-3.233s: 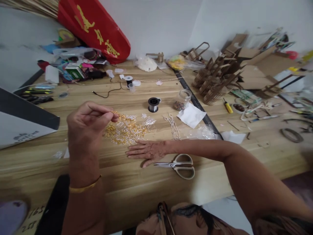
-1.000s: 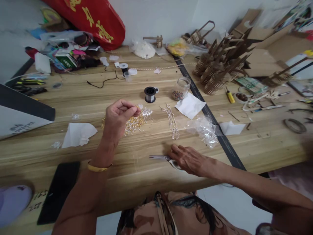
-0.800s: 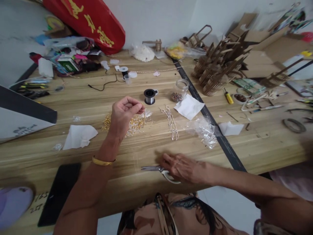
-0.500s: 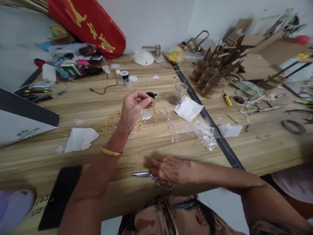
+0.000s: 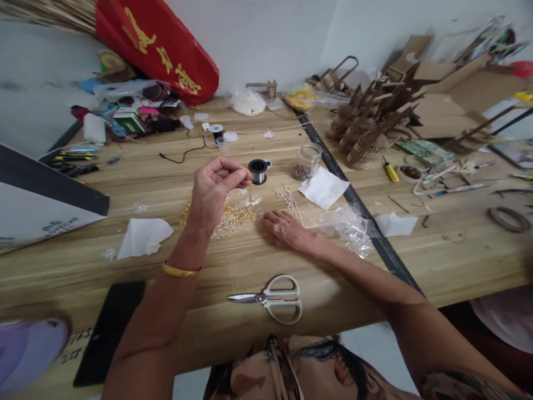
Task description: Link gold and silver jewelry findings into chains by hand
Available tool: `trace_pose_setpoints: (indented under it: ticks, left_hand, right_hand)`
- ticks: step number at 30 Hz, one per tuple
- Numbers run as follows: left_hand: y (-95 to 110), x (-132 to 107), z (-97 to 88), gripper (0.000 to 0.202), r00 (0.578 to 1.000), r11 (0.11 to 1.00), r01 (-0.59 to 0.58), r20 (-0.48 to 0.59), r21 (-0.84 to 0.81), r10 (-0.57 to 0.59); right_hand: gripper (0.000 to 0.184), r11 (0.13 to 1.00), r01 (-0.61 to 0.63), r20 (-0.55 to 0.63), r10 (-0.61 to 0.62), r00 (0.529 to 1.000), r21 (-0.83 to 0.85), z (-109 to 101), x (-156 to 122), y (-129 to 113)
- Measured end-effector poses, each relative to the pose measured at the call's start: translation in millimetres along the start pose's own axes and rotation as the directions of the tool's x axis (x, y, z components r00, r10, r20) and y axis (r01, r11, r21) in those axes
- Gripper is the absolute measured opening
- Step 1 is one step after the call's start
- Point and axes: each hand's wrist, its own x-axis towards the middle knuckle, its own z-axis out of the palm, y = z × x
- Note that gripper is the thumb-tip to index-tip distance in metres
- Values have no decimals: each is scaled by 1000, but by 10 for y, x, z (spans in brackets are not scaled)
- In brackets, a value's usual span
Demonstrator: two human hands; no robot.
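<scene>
My left hand (image 5: 219,189) is raised over a scatter of gold and silver beads (image 5: 233,218). Its thumb and index finger pinch a thin gold strand (image 5: 250,190), which dangles above the scatter. Low over the table, palm down, my right hand (image 5: 287,230) is just right of the beads, its fingers loosely bent and nothing visible in them. Beaded silver chains (image 5: 290,200) lie beyond it, partly covered by the hand. Nearer to me rest scissors (image 5: 266,298) with pale handles. A black spool of fine wire (image 5: 259,173) stands behind the beads.
A glass jar of small beads (image 5: 308,162) stands beside a white paper (image 5: 324,188). Clear plastic bags (image 5: 352,228) lie to the right. Several small woven baskets (image 5: 364,139) crowd the back right. A black phone (image 5: 109,333) lies at the front left.
My right hand has let go of the scissors and moved forward to the silver chains and beads. My left hand has shifted slightly left, still pinching the gold strand.
</scene>
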Motion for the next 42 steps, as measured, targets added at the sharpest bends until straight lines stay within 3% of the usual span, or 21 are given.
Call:
trace_pose_setpoints:
  ticks: [4, 8, 14, 20, 30, 37, 42]
  left_hand:
    - [45, -84, -111, 7, 998, 999, -18, -57, 41, 20]
    - [40, -184, -198, 6, 992, 998, -28, -121, 64, 36]
    - [-36, -293, -279, 8, 993, 997, -12, -118, 70, 21]
    - [-30, -311, -349, 9, 990, 996, 8, -138, 88, 5]
    - [-10, -355, -479, 7, 984, 999, -12, -176, 42, 19]
    - [-48, -308, -497, 6, 983, 999, -18, -182, 46, 26]
    - [-48, -269, -459, 6, 984, 997, -2, -178, 82, 17]
  right_hand:
    - [26, 999, 12, -40, -13, 999, -44, 127, -18, 32]
    - [37, 1000, 31, -87, -31, 996, 2, 207, -45, -89]
    - [56, 1000, 29, -150, -29, 988, -6, 283, 148, -233]
    - [55, 998, 63, -177, -58, 983, 26, 253, 356, -282]
    - [68, 1000, 22, -140, -20, 990, 18, 348, 94, -219]
    - [74, 996, 82, -121, -79, 989, 17, 473, 207, -357]
    - [55, 988, 140, -200, -124, 972, 67, 299, 271, -415]
